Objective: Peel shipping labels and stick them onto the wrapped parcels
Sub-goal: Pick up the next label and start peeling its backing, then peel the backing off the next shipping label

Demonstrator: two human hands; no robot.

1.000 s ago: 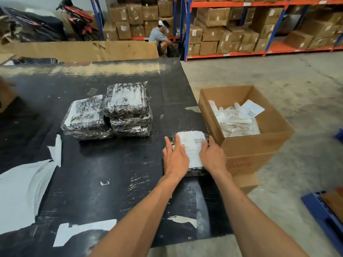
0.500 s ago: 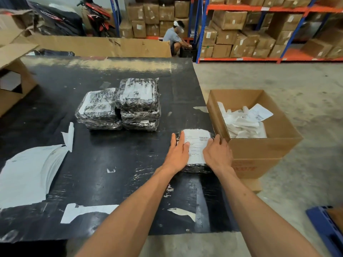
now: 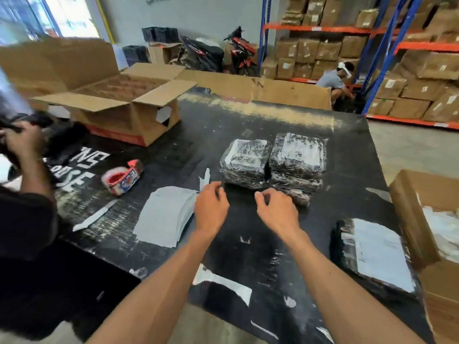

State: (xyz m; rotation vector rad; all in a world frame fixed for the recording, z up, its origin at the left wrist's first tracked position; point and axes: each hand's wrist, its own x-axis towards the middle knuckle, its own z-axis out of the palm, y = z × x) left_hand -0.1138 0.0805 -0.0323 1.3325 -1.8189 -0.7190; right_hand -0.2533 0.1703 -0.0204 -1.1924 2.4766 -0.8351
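Observation:
A wrapped parcel [image 3: 375,254] with a white shipping label on top lies at the table's right edge, with no hand on it. Two stacks of wrapped parcels [image 3: 273,161] stand in the middle of the black table [image 3: 248,256]. A pile of white label sheets [image 3: 166,214] lies left of centre, one corner curled up. My left hand [image 3: 211,209] hovers at the right edge of that pile, fingers loosely curled, holding nothing. My right hand [image 3: 275,211] hovers just in front of the parcel stacks, fingers apart and empty.
A tape dispenser [image 3: 123,176] lies left of the label pile. An open cardboard box [image 3: 119,108] sits on the far left of the table. Another person [image 3: 24,194] stands at the left. A box of peeled backing paper [image 3: 432,219] stands by the right edge. Shelving lines the back.
Both hands have let go of the labelled parcel and moved left to the middle of the table. The view has swung left, so that parcel now sits at the right.

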